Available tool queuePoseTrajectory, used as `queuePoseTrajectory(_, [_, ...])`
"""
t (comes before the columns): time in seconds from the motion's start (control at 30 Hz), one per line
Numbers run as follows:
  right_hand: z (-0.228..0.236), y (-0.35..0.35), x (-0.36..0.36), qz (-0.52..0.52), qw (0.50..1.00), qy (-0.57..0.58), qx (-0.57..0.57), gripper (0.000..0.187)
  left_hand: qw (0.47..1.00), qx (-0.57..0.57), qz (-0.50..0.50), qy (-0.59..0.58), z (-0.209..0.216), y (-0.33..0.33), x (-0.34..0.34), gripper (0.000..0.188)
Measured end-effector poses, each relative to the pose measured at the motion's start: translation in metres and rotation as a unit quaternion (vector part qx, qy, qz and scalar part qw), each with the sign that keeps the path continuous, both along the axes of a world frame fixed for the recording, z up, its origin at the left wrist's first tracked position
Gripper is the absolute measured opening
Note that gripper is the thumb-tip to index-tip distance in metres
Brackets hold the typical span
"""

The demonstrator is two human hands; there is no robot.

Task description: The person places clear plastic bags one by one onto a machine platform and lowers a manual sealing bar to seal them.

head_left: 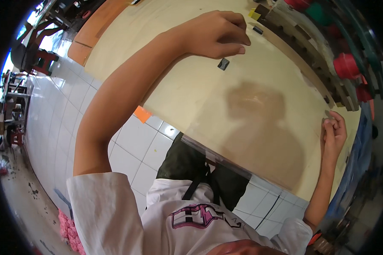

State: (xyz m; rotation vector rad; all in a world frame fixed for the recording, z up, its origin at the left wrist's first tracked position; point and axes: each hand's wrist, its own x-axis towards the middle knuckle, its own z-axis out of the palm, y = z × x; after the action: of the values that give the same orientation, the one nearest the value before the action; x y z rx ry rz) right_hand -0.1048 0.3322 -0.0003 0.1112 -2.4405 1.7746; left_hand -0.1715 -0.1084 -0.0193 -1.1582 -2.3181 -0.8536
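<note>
My left hand (221,35) reaches over the far part of the pale yellow tabletop (191,97). Its thumb and curled fingers stand apart, with nothing visible between them. Just below that hand lies a small dark rectangular block (223,64), apart from it. A second small black piece (258,29) rests to the right of the fingertips, by a wooden strip. At the table's right side, my right hand (336,131) has its fingers pinched around a small flat greyish piece (328,114). The exact kind of that piece cannot be made out.
A wooden rack (293,44) bounds the far right edge, with red spools (347,66) above it. Clear plastic sheeting (217,153) covers the table's near edge. An orange tab (143,114) sticks out at the left edge. A stool (44,61) stands far left.
</note>
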Motion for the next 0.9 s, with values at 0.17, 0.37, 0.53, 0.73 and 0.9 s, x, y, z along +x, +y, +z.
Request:
queuePoseTrajectory(0.17, [0.0, 0.0, 0.001, -0.006, 1.0, 0.015, 0.017, 0.023, 0.996, -0.038, 0.007, -0.074, 0.013, 0.001, 0.007, 0.026])
queuePoseTrajectory(0.37, [-0.003, 0.003, 0.0, -0.032, 0.991, 0.065, 0.113, 0.02, 0.998, -0.053, -0.002, -0.039, 0.019, 0.008, 0.004, 0.027])
queuePoseTrajectory(0.53, [-0.001, 0.0, -0.002, -0.044, 0.984, 0.089, 0.146, 0.018, 0.999, -0.03, 0.01, -0.042, 0.023, 0.013, 0.008, 0.025])
queuePoseTrajectory(0.73, [0.005, -0.001, 0.0, -0.05, 0.977, 0.086, 0.187, 0.016, 0.987, -0.068, 0.043, -0.139, 0.025, 0.02, 0.01, 0.026])
queuePoseTrajectory(0.9, [0.014, -0.008, 0.008, -0.038, 0.934, 0.168, 0.312, 0.016, 0.996, -0.046, 0.032, -0.073, 0.024, 0.021, 0.008, 0.026])
